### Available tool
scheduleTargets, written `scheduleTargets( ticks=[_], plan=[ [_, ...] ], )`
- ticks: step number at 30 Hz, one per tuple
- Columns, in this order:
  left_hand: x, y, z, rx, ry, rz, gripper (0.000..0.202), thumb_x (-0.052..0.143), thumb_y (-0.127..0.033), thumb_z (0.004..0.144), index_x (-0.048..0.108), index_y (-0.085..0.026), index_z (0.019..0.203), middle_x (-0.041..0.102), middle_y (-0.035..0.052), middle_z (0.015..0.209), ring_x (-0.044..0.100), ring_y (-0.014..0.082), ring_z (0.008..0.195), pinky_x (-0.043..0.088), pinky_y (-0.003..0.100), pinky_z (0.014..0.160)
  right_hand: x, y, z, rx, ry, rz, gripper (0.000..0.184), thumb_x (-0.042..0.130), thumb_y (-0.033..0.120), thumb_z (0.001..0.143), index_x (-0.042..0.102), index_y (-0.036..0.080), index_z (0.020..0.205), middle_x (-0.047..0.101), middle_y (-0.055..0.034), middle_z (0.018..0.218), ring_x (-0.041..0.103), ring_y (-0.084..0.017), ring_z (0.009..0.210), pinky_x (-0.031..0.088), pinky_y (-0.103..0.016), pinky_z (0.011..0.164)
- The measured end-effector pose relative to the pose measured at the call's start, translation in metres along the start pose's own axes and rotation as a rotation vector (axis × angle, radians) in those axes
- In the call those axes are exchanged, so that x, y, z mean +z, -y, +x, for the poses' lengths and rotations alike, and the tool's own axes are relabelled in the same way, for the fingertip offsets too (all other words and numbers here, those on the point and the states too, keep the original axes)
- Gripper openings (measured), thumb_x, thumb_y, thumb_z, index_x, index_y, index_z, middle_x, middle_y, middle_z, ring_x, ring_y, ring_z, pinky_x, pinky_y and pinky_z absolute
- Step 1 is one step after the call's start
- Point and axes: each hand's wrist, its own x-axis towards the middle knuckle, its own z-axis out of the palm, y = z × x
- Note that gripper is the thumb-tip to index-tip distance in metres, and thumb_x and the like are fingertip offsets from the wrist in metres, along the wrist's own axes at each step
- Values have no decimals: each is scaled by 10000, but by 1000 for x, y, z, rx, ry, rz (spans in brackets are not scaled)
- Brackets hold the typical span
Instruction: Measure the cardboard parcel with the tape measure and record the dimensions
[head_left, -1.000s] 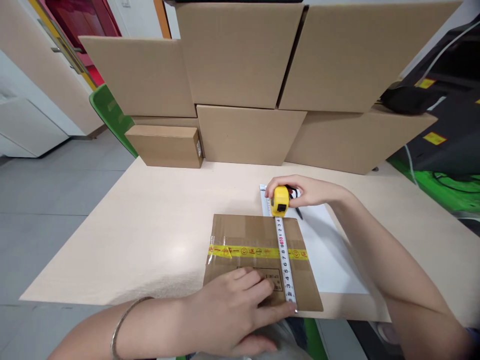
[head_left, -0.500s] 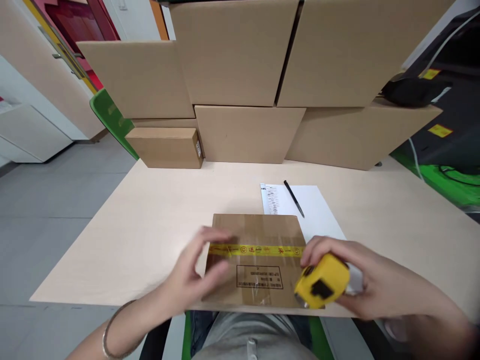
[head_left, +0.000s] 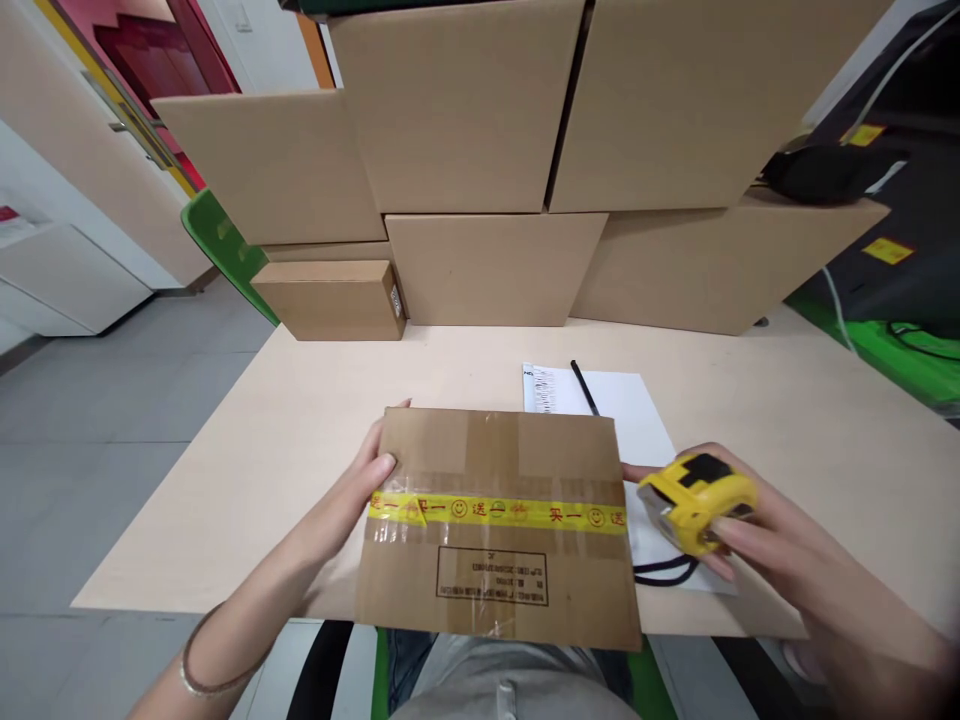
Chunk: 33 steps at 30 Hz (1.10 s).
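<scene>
A flat cardboard box [head_left: 495, 530] sealed with yellow printed tape lies near the front edge of the pale table [head_left: 300, 420], raised and larger in view. My left hand [head_left: 367, 475] grips its left side, thumb on top. My right hand [head_left: 742, 530] is closed round a yellow tape measure [head_left: 694, 495] at the box's right side, with its black wrist strap hanging below. Part of my right fingers reach towards the box's right edge. A white sheet of paper [head_left: 630, 405] with a black pen [head_left: 583, 385] on it lies behind the box.
Large cardboard boxes [head_left: 487, 130] are stacked along the table's far edge, with a small box [head_left: 330, 298] at their left. A green chair back [head_left: 217, 240] stands at the left. Dark equipment and green flooring [head_left: 892, 340] lie at the right.
The tape, first stretched across the box, has been drawn back into its case. My right hand brought it to the box's right side. My left hand moved to the left edge and lifted the box.
</scene>
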Motion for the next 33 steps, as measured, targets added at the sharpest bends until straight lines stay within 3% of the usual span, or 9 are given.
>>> scheduleTargets(
  ticks=[3, 8, 11, 13, 17, 21, 24, 28, 33],
  plan=[
    [-13, -11, 8, 7, 22, -77, 682, 600, -639, 873, 412, -322, 1447, 536, 99, 1417, 585, 362, 1237, 579, 475, 917, -7, 15, 0, -16, -62, 133, 399, 701, 590, 814, 551, 322, 1069, 682, -95, 1236, 491, -122, 494, 440, -335, 452],
    [-1, 11, 35, 539, -132, 199, 817, 740, -600, 744, 355, -321, 1409, 425, 111, 1377, 496, 365, 1296, 466, 558, 1048, -17, 37, 17, -137, -351, 168, 382, 767, 583, 731, 619, 344, 990, 693, -65, 1114, 500, -143, 512, 347, -308, 384],
    [8, 43, 48, 723, -126, 298, 922, 752, -613, 655, 308, -340, 1415, 404, 117, 1355, 440, 387, 1333, 433, 603, 1063, -13, 51, 29, -227, -475, -87, 302, 772, 488, 798, 610, 371, 1025, 664, -34, 1002, 618, -218, 736, 468, -308, 504],
    [11, 63, 50, 736, -71, 296, 1025, 766, -629, 604, 267, -332, 1449, 391, 139, 1390, 429, 404, 1350, 435, 607, 1062, -1, 63, 41, -306, -356, -308, 348, 759, 445, 835, 584, 372, 1127, 662, -31, 1043, 648, -233, 831, 523, -310, 590],
    [9, 90, 43, 642, -9, 216, 1235, 800, -629, 580, 79, -351, 1544, 317, 176, 1513, 451, 412, 1372, 438, 603, 1074, 45, 89, 78, -434, 64, -594, 531, 651, 460, 929, 440, 337, 1401, 663, -66, 1243, 693, -226, 877, 559, -326, 703],
    [4, 104, 34, 600, 8, 193, 1341, 830, -590, 576, -41, -369, 1571, 306, 177, 1547, 459, 416, 1378, 428, 608, 1094, 93, 107, 113, -516, 406, -718, 392, 528, 401, 1015, 488, 316, 1396, 666, -61, 1288, 681, -231, 1008, 531, -347, 817],
    [0, 108, 34, 622, 15, 258, 1399, 851, -571, 552, -91, -393, 1571, 302, 157, 1564, 469, 413, 1368, 455, 590, 1079, 109, 112, 125, -553, 518, -733, 344, 505, 357, 1032, 548, 315, 1371, 690, -61, 1212, 668, -225, 997, 514, -350, 827],
    [-3, 98, 41, 697, 82, 346, 1265, 817, -614, 581, 51, -454, 1574, 293, 114, 1594, 394, 451, 1422, 428, 649, 1080, 102, 109, 123, -519, 506, -777, 388, 530, 372, 1015, 549, 322, 1399, 707, -56, 1113, 677, -232, 919, 512, -358, 796],
    [-3, 83, 44, 765, 116, 364, 1060, 817, -552, 622, 285, -424, 1529, 330, 131, 1546, 386, 456, 1417, 400, 666, 1082, 54, 100, 102, -424, 385, -782, 410, 580, 405, 985, 574, 380, 1394, 714, -24, 1245, 694, -244, 1024, 538, -363, 869]
  ],
)
